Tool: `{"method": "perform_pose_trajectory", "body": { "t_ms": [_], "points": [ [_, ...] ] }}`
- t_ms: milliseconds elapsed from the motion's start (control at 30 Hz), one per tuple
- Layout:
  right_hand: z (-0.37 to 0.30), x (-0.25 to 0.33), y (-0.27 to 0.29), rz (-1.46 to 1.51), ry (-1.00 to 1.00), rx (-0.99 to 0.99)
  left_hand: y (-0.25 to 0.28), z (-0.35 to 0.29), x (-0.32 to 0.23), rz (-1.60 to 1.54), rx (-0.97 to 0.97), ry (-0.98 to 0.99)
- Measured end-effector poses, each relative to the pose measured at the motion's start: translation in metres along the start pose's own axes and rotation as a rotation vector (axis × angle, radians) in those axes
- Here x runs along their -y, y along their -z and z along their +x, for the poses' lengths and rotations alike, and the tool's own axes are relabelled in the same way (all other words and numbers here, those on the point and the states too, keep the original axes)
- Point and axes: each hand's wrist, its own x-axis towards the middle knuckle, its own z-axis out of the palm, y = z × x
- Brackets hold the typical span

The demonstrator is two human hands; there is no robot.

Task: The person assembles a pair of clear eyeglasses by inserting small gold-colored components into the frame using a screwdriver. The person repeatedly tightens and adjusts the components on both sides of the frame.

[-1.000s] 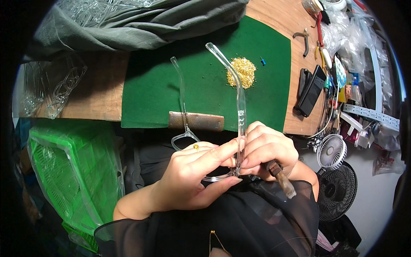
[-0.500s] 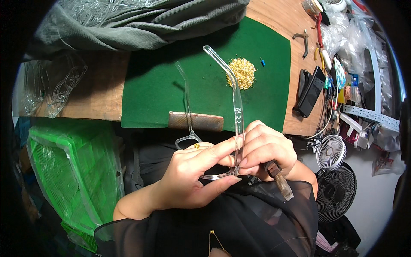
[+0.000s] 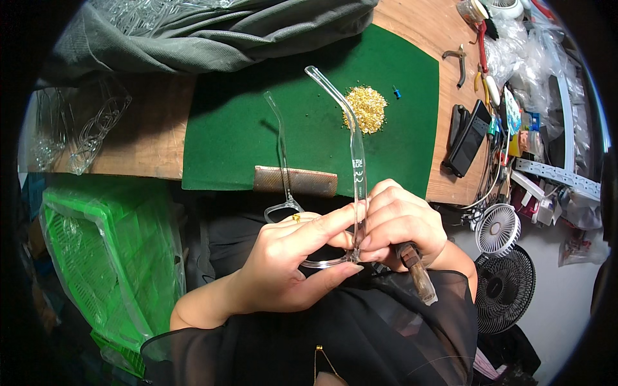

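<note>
Held low in front of me is a clear plastic eyeglass frame, both temples pointing away from me. My left hand is closed on its front, thumb and forefinger near the right hinge. The other temple stretches across a worn brown block at the mat's near edge. My right hand is closed, fingertips pressed at the same hinge. Out of its palm sticks a worn brown tool handle; the tool's working end is hidden. Beyond lies a pile of tiny gold pieces, too small to tell, on the green mat.
A blue push pin lies right of the pile. Grey cloth covers the back left, near more clear frames. A black phone, pliers and fans are at right. A green crate stands left.
Almost nothing differs. Both hands keep their hold on the frame at the hinge; the brown handle in my right hand has tilted very slightly.
</note>
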Motion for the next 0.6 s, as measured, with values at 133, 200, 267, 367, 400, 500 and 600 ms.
{"method": "perform_pose_trajectory", "body": {
  "t_ms": [133, 200, 267, 367, 400, 500, 600],
  "points": [
    [0.0009, 0.0006, 0.0008, 0.015, -0.006, 0.012, -0.0001, -0.0003, 0.0004, 0.022, 0.0, -0.011],
    [0.0016, -0.0008, 0.0021, 0.029, -0.004, 0.031, 0.0001, -0.0005, 0.0011, 0.045, 0.008, -0.015],
    [0.0047, 0.0004, 0.0051, -0.011, -0.007, 0.08, 0.001, -0.001, 0.0018, 0.071, 0.023, -0.012],
    [0.0027, 0.0005, 0.0043, -0.108, 0.024, 0.082, 0.0014, 0.0001, 0.0, 0.127, 0.019, -0.037],
    [0.0018, 0.0007, 0.0038, -0.148, 0.041, 0.071, 0.001, 0.0005, -0.0002, 0.122, 0.013, -0.041],
    [0.0022, 0.0017, 0.0049, -0.151, 0.083, 0.043, 0.0002, 0.001, -0.0004, 0.091, 0.001, -0.043],
    [0.0022, 0.0006, 0.0045, -0.068, 0.061, 0.04, 0.0, -0.0002, 0.0, 0.049, 0.003, -0.018]
  ]
}}
